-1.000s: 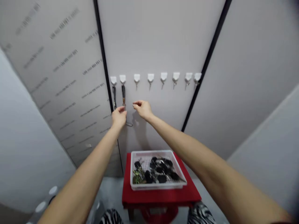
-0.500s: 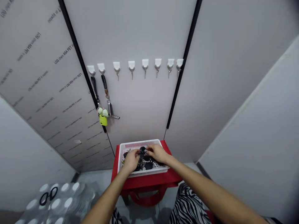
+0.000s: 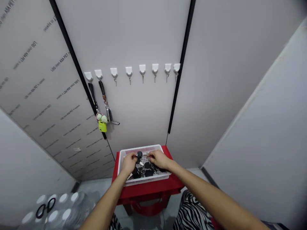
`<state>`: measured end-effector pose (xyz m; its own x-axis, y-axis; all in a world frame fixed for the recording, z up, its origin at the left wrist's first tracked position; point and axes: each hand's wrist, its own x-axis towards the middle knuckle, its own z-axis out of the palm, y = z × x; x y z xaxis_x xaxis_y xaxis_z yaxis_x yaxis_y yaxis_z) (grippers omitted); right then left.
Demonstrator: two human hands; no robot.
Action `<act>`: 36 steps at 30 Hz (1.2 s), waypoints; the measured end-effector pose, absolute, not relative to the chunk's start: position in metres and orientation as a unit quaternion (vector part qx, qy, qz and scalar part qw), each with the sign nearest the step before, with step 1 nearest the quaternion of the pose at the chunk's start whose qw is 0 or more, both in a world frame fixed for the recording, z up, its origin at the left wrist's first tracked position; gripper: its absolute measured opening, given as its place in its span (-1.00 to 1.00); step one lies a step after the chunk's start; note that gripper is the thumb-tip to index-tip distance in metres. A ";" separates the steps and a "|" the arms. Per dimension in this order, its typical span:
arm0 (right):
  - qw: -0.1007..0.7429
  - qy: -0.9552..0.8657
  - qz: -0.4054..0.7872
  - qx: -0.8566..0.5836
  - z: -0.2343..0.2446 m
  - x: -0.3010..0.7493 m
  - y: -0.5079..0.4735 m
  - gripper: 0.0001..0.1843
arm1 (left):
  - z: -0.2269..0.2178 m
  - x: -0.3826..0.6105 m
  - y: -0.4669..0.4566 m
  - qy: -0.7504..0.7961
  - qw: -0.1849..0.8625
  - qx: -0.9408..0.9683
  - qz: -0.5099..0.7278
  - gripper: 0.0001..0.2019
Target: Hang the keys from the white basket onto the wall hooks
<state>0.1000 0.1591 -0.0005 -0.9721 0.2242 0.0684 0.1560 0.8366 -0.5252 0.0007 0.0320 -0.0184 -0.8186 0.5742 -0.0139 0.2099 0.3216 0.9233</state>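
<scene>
Both my hands are over a white perforated plastic basket [image 3: 148, 181] that sits on a red surface. It holds a jumble of keys [image 3: 149, 172] with dark heads and metal parts. At the left side, my left hand [image 3: 129, 163] is closed with its fingertips on a black-headed key [image 3: 139, 154], raised near the far part of the basket. My right hand [image 3: 159, 159] reaches in from the right, thumb and fingers pinched together; what lies between them is too small to make out.
On the wall ahead is a row of several white hooks [image 3: 142, 68]. Two key straps [image 3: 92, 94] hang at the left end, one with a yellow-green tag [image 3: 102, 126]. Bottles in plastic wrap [image 3: 63, 198] stand at lower left. A red handle [image 3: 150, 209] hangs below the basket.
My hands have moved apart a little, and the black-headed key has shifted left with my left hand. More of the basket's bottom shows between them. The view has shifted slightly.
</scene>
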 end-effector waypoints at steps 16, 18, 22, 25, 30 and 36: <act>0.063 -0.765 0.634 -0.092 0.022 0.080 0.126 -0.68 | 0.019 0.003 0.015 0.503 0.412 0.081 0.756 -0.93; 0.051 -0.731 0.673 -0.104 0.024 0.084 0.125 -0.65 | 0.021 0.002 0.014 0.480 0.418 0.056 0.769 -0.92; 0.030 -0.693 0.715 -0.088 0.028 0.090 0.121 -0.70 | 0.030 0.004 0.012 0.435 0.440 0.010 0.785 -0.91; 0.053 -0.715 0.688 -0.112 0.032 0.088 0.123 -0.81 | 0.035 0.002 0.009 0.412 0.449 0.016 0.793 -0.87; 0.112 -0.767 0.614 -0.148 0.052 0.080 0.138 -0.81 | 0.036 -0.006 0.003 0.533 0.405 0.136 0.730 -0.83; 0.126 -0.839 0.523 -0.088 0.093 0.057 0.139 -0.87 | 0.053 -0.007 0.021 0.614 0.242 0.357 0.661 -0.85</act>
